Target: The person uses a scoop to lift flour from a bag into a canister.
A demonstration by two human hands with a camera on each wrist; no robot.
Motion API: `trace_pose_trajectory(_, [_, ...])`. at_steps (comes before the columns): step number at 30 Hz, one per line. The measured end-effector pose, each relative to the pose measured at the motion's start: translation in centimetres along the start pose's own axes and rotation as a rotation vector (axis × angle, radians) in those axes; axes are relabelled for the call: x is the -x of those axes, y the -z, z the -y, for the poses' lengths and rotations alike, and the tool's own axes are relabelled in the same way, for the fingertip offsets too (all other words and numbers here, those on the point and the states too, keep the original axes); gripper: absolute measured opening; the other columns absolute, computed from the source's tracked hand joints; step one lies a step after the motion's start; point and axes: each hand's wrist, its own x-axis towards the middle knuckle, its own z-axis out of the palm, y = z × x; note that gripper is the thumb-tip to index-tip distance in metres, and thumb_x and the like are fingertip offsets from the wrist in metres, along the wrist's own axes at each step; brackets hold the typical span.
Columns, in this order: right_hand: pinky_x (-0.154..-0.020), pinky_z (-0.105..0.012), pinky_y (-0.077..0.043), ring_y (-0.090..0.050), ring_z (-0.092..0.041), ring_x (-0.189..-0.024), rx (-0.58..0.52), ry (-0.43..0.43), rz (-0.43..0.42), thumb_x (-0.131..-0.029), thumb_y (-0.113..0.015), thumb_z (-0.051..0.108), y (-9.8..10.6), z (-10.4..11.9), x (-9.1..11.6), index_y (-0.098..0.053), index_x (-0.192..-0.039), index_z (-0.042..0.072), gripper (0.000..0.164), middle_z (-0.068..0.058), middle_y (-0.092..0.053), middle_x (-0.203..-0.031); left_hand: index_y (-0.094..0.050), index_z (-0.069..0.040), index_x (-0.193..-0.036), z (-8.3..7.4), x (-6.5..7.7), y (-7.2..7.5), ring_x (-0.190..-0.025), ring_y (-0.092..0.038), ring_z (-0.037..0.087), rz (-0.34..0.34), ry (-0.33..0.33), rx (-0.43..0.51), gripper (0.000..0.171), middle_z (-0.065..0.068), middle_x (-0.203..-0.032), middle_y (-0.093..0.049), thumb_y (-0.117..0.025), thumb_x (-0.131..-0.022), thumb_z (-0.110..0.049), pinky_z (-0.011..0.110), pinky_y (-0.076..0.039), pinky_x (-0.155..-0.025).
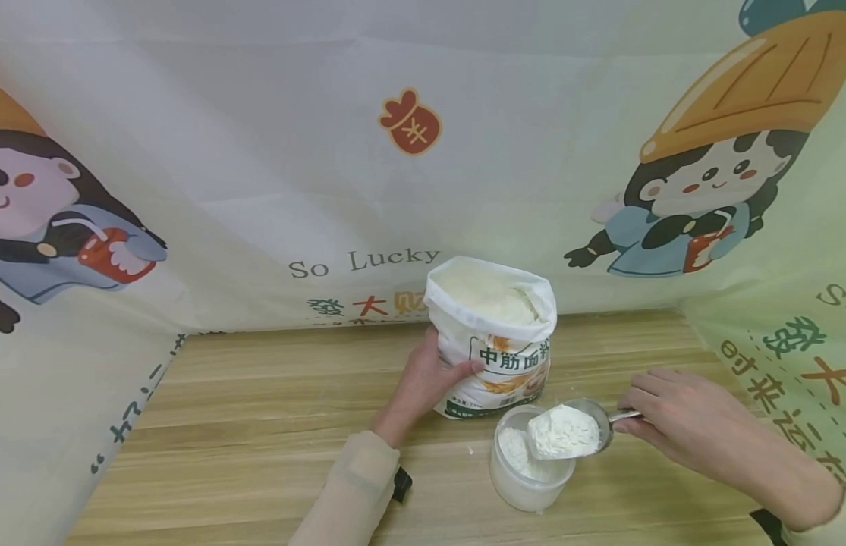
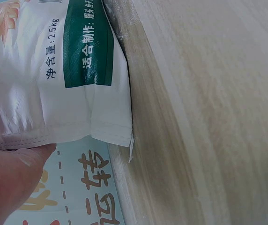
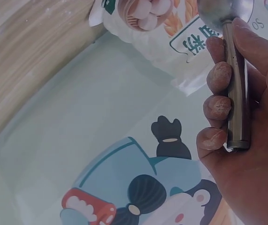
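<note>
An open white flour bag (image 1: 491, 356) with its top rolled back stands near the back of the table, flour visible inside. My left hand (image 1: 426, 379) grips its left side, thumb across the printed front; the other fingers are hidden behind it. In my right hand (image 1: 689, 421) is the handle of a metal scoop (image 1: 605, 428), heaped with white flour (image 1: 566, 432). The right wrist view shows fingers curled round the scoop handle (image 3: 237, 89), with flour dust on the fingertips. Below the scoop, which overlaps its rim in the head view, sits a clear round tub (image 1: 528, 497) with flour in it.
The wood-grain table (image 1: 259, 425) carries small specks of flour around the tub. A printed cloth backdrop (image 1: 293, 152) with cartoon figures rises right behind the bag and along both sides.
</note>
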Motion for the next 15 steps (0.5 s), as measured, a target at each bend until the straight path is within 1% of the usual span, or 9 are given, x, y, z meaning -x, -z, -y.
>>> trace_pose_trajectory(3, [-0.06, -0.031, -0.052, -0.053, -0.006, -0.072, 0.006, 0.016, -0.01, -0.103, -0.027, 0.061, 0.0, 0.03, -0.12, -0.07, -0.085, 0.024, 0.059, 0.016, -0.06, -0.082, -0.041, -0.007, -0.148, 0.01, -0.01, 0.0, -0.121, -0.061, 0.03, 0.0, 0.002, 0.001, 0.083, 0.015, -0.132, -0.063, -0.089, -0.084, -0.029, 0.048, -0.047, -0.108])
trace_pose_trajectory(9, [-0.059, -0.031, -0.05, -0.05, -0.005, -0.07, 0.019, 0.031, -0.016, -0.103, -0.025, 0.061, 0.08, 0.09, -0.35, -0.069, -0.084, 0.024, 0.061, 0.017, -0.056, -0.079, -0.042, -0.007, -0.148, 0.02, -0.01, 0.01, -0.121, -0.061, 0.03, -0.001, 0.006, -0.002, 0.083, 0.016, -0.132, -0.063, -0.088, -0.084, -0.03, 0.048, -0.047, -0.108])
trace_pose_trajectory(15, [-0.055, -0.028, -0.046, -0.045, -0.005, -0.068, 0.033, 0.046, -0.03, -0.103, -0.022, 0.062, 0.18, 0.19, -0.69, -0.067, -0.082, 0.023, 0.064, 0.017, -0.05, -0.077, -0.041, -0.006, -0.148, -0.01, 0.0, -0.01, -0.122, -0.061, 0.031, 0.002, 0.012, 0.004, 0.083, 0.016, -0.133, -0.063, -0.088, -0.084, -0.03, 0.048, -0.047, -0.108])
